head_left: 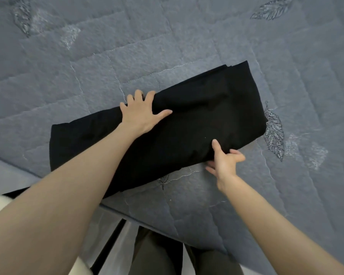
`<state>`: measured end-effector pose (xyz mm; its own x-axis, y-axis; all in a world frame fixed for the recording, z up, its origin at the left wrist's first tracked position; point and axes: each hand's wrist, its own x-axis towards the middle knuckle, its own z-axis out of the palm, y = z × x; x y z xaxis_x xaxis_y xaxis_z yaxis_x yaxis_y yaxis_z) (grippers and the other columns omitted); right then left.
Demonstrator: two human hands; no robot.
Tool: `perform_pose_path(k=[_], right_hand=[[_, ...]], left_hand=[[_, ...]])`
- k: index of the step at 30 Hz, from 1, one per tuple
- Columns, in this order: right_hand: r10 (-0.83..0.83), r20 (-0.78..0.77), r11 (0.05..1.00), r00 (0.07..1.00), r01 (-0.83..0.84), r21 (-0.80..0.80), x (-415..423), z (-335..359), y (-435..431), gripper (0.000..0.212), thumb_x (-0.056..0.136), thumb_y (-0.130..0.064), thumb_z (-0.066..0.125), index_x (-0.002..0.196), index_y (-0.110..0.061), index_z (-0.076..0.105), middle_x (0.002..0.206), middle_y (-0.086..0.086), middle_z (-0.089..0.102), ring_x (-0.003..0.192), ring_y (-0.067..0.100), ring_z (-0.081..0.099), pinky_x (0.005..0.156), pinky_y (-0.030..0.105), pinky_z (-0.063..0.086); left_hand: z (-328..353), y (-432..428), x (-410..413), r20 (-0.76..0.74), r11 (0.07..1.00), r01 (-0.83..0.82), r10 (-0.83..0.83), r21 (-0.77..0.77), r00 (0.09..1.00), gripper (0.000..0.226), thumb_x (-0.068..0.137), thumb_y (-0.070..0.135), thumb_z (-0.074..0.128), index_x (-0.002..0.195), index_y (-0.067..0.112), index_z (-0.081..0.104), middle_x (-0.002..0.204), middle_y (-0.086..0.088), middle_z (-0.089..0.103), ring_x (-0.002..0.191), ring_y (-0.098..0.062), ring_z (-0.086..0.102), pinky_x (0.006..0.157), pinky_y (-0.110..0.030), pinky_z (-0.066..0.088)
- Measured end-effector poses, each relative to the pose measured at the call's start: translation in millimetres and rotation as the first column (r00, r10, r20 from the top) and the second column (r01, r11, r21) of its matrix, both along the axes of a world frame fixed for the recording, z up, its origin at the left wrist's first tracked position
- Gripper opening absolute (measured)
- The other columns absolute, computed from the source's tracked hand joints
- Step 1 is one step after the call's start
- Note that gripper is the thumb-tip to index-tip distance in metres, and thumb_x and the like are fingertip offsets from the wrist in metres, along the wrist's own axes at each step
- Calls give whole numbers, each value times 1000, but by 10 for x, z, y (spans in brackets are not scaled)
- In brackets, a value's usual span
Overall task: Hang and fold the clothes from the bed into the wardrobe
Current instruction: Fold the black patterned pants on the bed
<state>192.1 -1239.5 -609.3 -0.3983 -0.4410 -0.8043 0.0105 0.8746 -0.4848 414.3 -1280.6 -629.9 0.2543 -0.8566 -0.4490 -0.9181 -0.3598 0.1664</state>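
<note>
1. The black garment (167, 132) lies in a long folded band on the bed (207, 46), running out to either side of the left grip (141, 114).
2. The left grip presses flat on it, fingers spread. The right grip (224, 161) pinches its near edge.
3. Folding looks under way. The next move probably calls for turning one end over.

Nothing legible showed anywhere in the view: no text, label, brand, number or sign. The folded black garment (177, 124) was plain dark cloth with no tag or print turned to the camera. The grey quilt (187, 36) carried only stitched leaf motifs (274, 133), not lettering.
</note>
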Motion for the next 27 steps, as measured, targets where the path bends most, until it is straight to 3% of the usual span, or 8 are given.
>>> perform_pose_path(k=[4,8,11,14,17,20,25,27], right_hand=[[-2,40,1000,999,2,0,161,-80,-40,54,91,-28,63,122,-17,19,113,2,42,99,21,54,89,34,50],[122,-38,979,992,-126,-160,115,-168,-169,37,95,-14,54,116,-20,24,92,-9,42,79,4,45,71,20,38],[218,-127,926,968,-246,-287,50,-114,-375,39,95,-11,54,127,-17,33,108,-3,50,92,12,53,83,24,40],[335,-189,839,923,-384,-385,-64,-78,-685,39,93,-7,56,129,-18,46,128,6,56,113,20,57,100,32,44],[528,-90,759,845,-516,-397,-206,-96,-927,39,92,-10,59,126,-25,50,123,2,61,109,13,61,94,28,50],[569,38,791,822,-534,-299,-318,-140,-890,35,91,-28,63,121,-25,46,114,-9,60,89,-7,62,68,11,50],[537,46,841,842,-531,-99,-447,-242,-687,35,87,-50,62,103,-19,62,98,-7,69,90,10,66,74,24,50],[497,96,868,863,-493,-65,-481,-210,-753,32,86,-43,67,98,-14,67,95,-1,72,84,12,69,65,22,51]], left_hand=[[-8,46,13,43,996,-65,68,-55,997,73,86,73,34,129,14,42,123,-15,53,111,-38,51,93,-52,36],[48,92,-35,-3,970,-242,242,2,970,68,90,68,33,116,7,48,113,-17,60,106,-39,55,92,-49,37],[56,226,-92,-159,915,-374,396,152,904,70,91,66,36,129,8,46,127,-15,56,117,-37,51,95,-45,40],[9,530,-211,-490,760,-473,650,446,581,67,89,59,48,140,15,40,138,-6,51,122,-29,51,101,-41,43],[-12,803,-356,-528,589,-450,806,671,268,54,83,39,67,128,24,41,123,-1,59,104,-23,62,76,-37,56],[-86,756,-388,-602,624,-603,748,497,279,53,74,42,76,116,19,54,102,6,64,86,-7,61,66,-21,51],[-63,401,-472,-642,532,-729,749,431,167,78,62,64,76,118,13,60,112,1,65,101,-16,62,89,-30,51],[-85,340,-462,-651,502,-742,750,444,118,61,67,58,77,110,16,64,99,2,68,90,-13,65,75,-22,54]])
